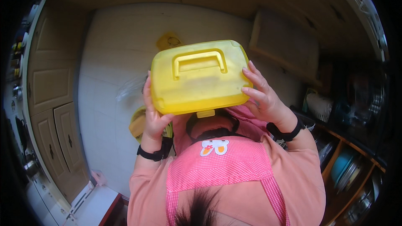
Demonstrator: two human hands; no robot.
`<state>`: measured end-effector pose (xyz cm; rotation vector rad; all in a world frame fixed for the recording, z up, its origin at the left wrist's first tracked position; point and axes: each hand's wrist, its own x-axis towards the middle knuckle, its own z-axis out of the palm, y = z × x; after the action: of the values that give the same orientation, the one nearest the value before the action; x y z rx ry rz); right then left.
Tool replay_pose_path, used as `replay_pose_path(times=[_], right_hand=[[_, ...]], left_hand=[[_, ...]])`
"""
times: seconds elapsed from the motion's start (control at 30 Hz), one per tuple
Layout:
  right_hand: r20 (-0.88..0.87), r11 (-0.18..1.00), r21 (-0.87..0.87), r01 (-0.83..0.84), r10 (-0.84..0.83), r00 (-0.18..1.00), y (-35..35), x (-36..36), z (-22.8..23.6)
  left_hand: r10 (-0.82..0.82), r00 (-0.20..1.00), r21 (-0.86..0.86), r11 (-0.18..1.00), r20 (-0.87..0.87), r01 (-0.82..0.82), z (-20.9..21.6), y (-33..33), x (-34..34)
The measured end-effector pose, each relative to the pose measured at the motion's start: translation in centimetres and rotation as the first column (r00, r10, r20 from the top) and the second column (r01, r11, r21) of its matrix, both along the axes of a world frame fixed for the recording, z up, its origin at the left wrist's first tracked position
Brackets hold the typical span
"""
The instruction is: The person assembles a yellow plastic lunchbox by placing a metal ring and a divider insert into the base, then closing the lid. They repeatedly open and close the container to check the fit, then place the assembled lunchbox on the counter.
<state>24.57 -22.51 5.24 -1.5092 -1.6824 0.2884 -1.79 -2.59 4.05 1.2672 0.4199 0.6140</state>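
Observation:
Between my two hands I hold up a yellow plastic storage box (201, 88) with a translucent lid, a folding carry handle (199, 62) lying flat in its recess, and a latch tab (205, 114) on the near side. My left hand (154, 117) grips its left end, thumb at the near lower corner. At the right end my right hand (263, 94) is wrapped round the edge, with fingertips on the lid. The lid looks closed, and whatever is inside cannot be made out. Both wrists carry black bands.
Below on the pale floor (109, 58) lie a flat yellow item (168, 40) and clear plastic film (130, 88). A yellow-green container (138, 121) stands beside my left wrist. Wooden cabinets (52, 83) line the left; a shelf with bowls and plates (346, 168) is at lower right.

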Motion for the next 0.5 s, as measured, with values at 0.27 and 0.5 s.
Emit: replay_pose_path(times=[0.27,0.5], right_hand=[[0.106,0.994,-0.112,0.015,-0.003,0.994,-1.3,-1.7,-2.3],[-0.085,0.916,-0.336,0.218,-0.260,0.962,-1.9,-2.0,-2.1]], left_hand=[[-0.057,0.925,0.323,0.927,-0.375,0.188,-3.2,-1.5,-2.5],[0.034,0.980,0.063,0.998,-0.198,-0.022,-3.2,-2.8,-2.0]])
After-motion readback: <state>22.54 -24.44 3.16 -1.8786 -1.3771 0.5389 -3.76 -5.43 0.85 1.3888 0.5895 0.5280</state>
